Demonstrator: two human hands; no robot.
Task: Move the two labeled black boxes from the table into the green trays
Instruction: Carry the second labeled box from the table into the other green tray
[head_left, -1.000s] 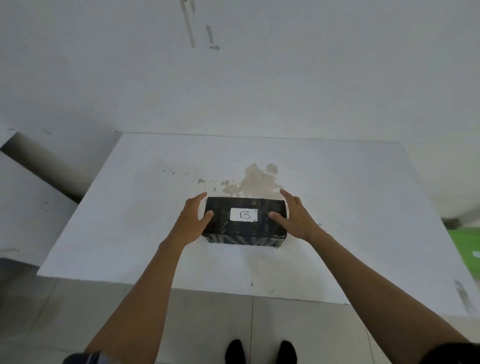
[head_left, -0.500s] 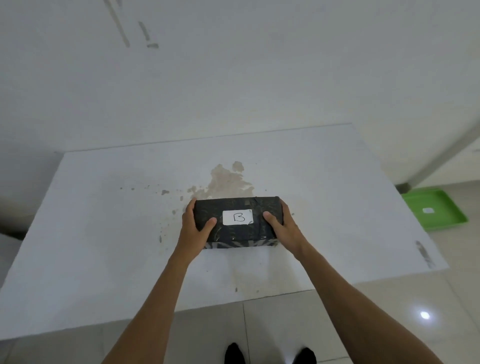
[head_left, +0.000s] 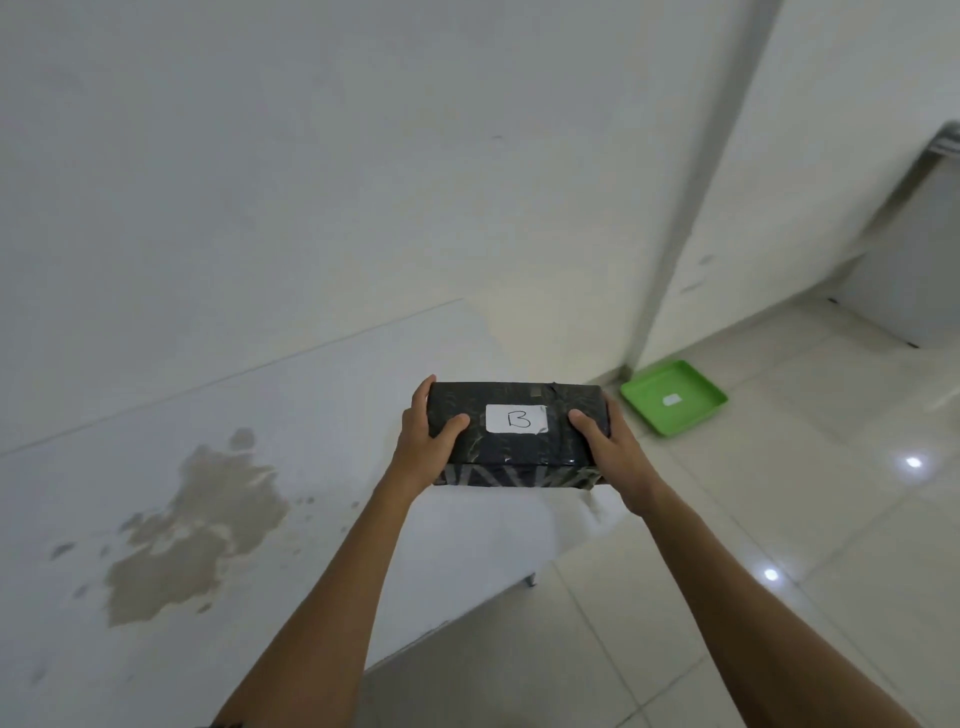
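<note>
Both hands grip glossy black box (rectangular, paper label).

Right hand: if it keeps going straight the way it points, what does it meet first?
Probably the green plastic tray on the floor; nothing shows between it and the right hand, though depth is unclear.

Black box, green tray

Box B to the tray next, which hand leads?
Right, probably. The tray lies on the floor right of the box, nearer the right hand. The left hand grips the far end; both hold it.
</note>
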